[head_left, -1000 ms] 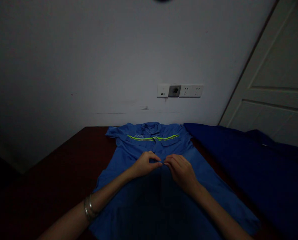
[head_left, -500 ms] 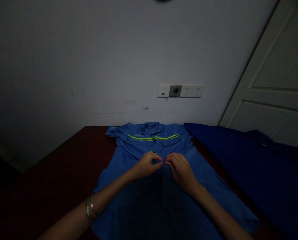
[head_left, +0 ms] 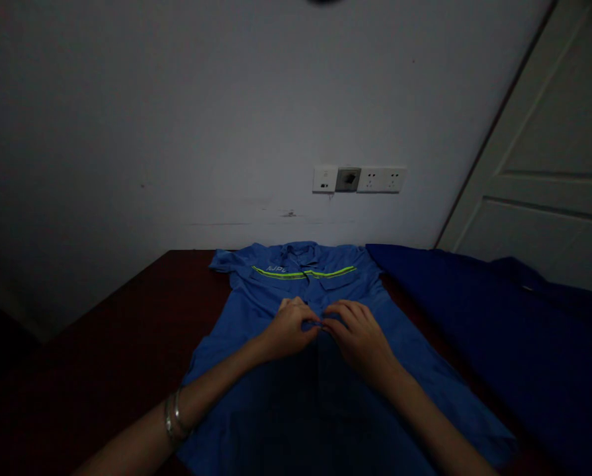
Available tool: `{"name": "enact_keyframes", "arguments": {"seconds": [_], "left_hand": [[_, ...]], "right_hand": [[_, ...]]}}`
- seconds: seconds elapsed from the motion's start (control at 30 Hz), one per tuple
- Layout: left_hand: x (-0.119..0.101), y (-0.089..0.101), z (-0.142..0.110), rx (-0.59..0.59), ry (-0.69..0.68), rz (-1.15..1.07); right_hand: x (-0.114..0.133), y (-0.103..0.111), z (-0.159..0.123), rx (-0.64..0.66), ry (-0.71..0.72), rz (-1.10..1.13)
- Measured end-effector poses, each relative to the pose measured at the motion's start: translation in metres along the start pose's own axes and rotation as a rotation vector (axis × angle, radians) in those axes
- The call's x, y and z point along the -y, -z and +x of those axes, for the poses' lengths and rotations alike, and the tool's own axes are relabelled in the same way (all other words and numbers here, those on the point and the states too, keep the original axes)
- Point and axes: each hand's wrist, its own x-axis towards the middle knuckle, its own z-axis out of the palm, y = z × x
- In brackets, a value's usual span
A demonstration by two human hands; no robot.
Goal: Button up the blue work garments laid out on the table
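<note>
A blue work shirt point(head_left: 260, 297) with a yellow-green stripe across its chest lies spread out, collar toward the wall. My left hand point(head_left: 290, 325) pinches the edge of its front placket near the middle. Close against it, my right hand point(head_left: 358, 334) holds the same front edge between thumb and index finger, its other fingers curled above. The fingertips of both hands nearly meet. Any button between them is too small and dark to make out. The lower part of the shirt is in shadow.
The shirt rests on a dark red table point(head_left: 141, 317). To the right lies a darker blue cloth point(head_left: 499, 337). Behind the table is a wall with a row of sockets point(head_left: 358, 179), and a white door point(head_left: 548, 172) stands at the right.
Both hands stay at the shirt's front and shift only slightly. My right hand's fingers have lifted and spread a little from the thumb.
</note>
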Motion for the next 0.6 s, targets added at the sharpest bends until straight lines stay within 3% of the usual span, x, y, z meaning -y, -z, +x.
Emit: {"name": "enact_keyframes", "arguments": {"seconds": [0.23, 0.4, 0.6], "left_hand": [[0.002, 0.003, 0.001, -0.007, -0.023, -0.014], [0.011, 0.003, 0.005, 0.022, -0.014, -0.292], [0.016, 0.001, 0.006, 0.036, 0.099, -0.585]], "right_hand": [[0.000, 0.001, -0.002, -0.035, -0.036, 0.029], [-0.001, -0.002, -0.004, -0.061, -0.021, 0.003], [0.001, 0.001, -0.003, -0.140, 0.018, -0.007]]}}
